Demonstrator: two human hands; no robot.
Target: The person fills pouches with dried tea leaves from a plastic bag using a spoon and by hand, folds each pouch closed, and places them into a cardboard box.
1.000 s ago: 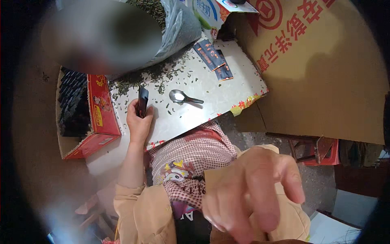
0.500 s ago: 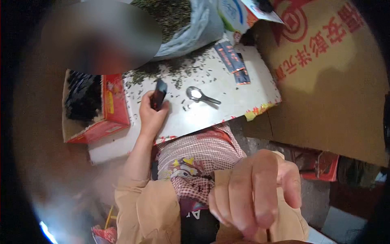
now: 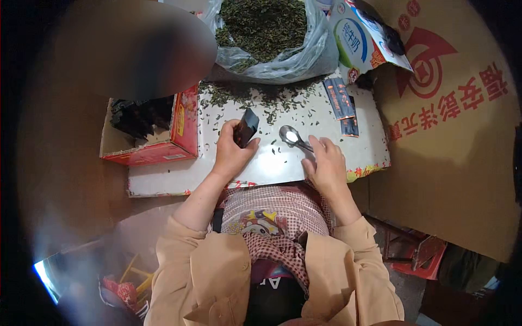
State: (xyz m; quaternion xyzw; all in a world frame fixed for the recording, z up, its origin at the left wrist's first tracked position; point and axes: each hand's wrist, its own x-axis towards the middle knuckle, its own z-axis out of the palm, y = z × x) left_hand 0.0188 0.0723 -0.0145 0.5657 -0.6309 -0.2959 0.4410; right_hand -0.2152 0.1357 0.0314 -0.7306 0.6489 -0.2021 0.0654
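My left hand is closed around a small dark packet, held upright above the white table. My right hand has its thumb and fingers at the handle of a metal spoon, whose bowl rests on the table and points left. Loose dried leaves lie scattered over the tabletop. Behind them a clear plastic bag stands open, full of dark green leaves. Two flat dark packets with orange print overlap to the right of the spoon.
A red carton with many dark packets stands at the table's left. A milk carton is at the back right, beside a large cardboard box. A red stool or crate sits low on the right.
My right hand has moved from close below the camera out to the spoon's handle. The view has shifted, showing more of the leaf bag. My left hand still holds the packet.
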